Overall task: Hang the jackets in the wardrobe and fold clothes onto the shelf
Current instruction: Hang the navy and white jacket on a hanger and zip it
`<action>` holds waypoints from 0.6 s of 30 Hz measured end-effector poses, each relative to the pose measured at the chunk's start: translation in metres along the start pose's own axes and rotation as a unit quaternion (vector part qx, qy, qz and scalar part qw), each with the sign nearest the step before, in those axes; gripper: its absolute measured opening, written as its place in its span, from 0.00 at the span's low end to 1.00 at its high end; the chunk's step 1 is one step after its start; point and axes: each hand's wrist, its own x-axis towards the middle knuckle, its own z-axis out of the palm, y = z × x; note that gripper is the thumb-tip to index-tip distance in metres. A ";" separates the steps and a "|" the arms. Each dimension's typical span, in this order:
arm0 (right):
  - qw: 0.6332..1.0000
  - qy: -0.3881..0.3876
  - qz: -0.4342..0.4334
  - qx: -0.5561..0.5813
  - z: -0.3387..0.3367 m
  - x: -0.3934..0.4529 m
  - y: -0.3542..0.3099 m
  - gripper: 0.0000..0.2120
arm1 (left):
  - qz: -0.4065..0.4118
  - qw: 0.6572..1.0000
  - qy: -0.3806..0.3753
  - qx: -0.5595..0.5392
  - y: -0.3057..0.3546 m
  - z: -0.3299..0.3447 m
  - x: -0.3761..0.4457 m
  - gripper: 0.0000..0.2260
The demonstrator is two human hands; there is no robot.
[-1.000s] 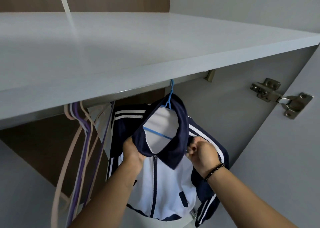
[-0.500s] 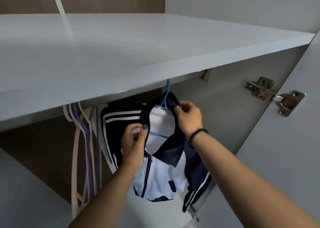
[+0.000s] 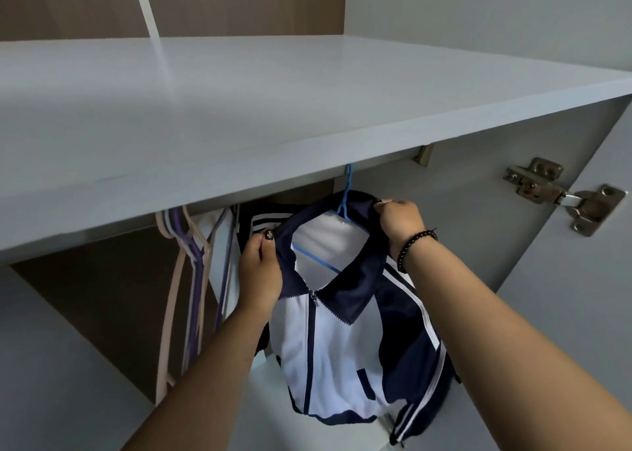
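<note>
The jacket (image 3: 345, 341) is hung on a blue hanger (image 3: 344, 197) hooked beneath the shelf (image 3: 239, 115), right of the spare hangers (image 3: 191, 279). Its collar is pinched on both sides: the left hand (image 3: 261, 272) lower and nearer, the right hand (image 3: 398, 223) higher, beside the hook. The body drops below both grips.

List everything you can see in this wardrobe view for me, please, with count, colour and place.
Jacket: one, white and navy, on the blue hanger.
Blue hanger: one, hooked under the shelf, right of centre.
Empty hangers: several, beige and purple, hanging at left.
Shelf: one, pale grey, above the jacket.
Door hinge: one, metal, at right.
Bead bracelet: one, black, on the right wrist.
Left hand: grips the collar's left side.
Right hand: pinches the collar's top right.
</note>
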 end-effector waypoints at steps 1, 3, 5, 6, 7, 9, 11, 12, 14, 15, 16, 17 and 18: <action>1.000 -0.014 0.008 -0.008 -0.004 0.000 -0.001 0.05 | -0.043 0.998 -0.008 -0.033 0.003 0.001 0.003 0.12; 0.999 -0.034 0.032 -0.014 -0.010 -0.002 -0.006 0.05 | -0.154 0.978 -0.030 -0.135 0.011 0.002 0.009 0.12; 0.997 -0.047 0.055 -0.020 -0.015 -0.005 -0.011 0.12 | -0.236 0.949 -0.056 -0.202 0.017 0.003 0.014 0.11; 0.996 -0.055 0.063 -0.034 -0.017 -0.005 -0.014 0.12 | -0.264 0.933 -0.080 -0.231 0.018 0.003 0.015 0.11; 0.994 -0.065 0.073 -0.052 -0.019 -0.005 -0.018 0.12 | -0.285 0.913 -0.112 -0.268 0.019 0.003 0.015 0.11; 0.989 -0.085 0.101 -0.072 -0.027 -0.002 -0.022 0.10 | -0.316 0.865 -0.188 -0.342 0.019 -0.001 0.013 0.15; 0.980 -0.122 0.146 -0.064 -0.037 -0.001 -0.023 0.13 | -0.322 0.823 -0.232 -0.406 0.014 -0.005 0.010 0.16; 0.974 -0.139 0.168 -0.064 -0.041 0.001 -0.020 0.14 | -0.318 0.815 -0.239 -0.422 0.010 -0.006 0.009 0.17; 0.963 -0.166 0.194 -0.090 -0.046 0.002 -0.011 0.16 | -0.315 0.811 -0.243 -0.429 0.000 -0.004 0.003 0.17; 0.958 -0.179 0.199 -0.100 -0.045 -0.001 -0.006 0.16 | -0.318 0.813 -0.243 -0.422 -0.005 -0.003 -0.002 0.17; 0.956 -0.191 0.198 -0.101 -0.043 -0.004 -0.002 0.15 | -0.321 0.819 -0.245 -0.408 -0.011 -0.001 -0.007 0.18; 0.956 -0.196 0.195 -0.097 -0.041 -0.007 0.001 0.18 | -0.329 0.821 -0.245 -0.396 -0.016 0.002 -0.011 0.18; 0.958 -0.196 0.188 -0.094 -0.039 -0.010 0.004 0.24 | -0.336 0.821 -0.251 -0.388 -0.020 0.004 -0.014 0.18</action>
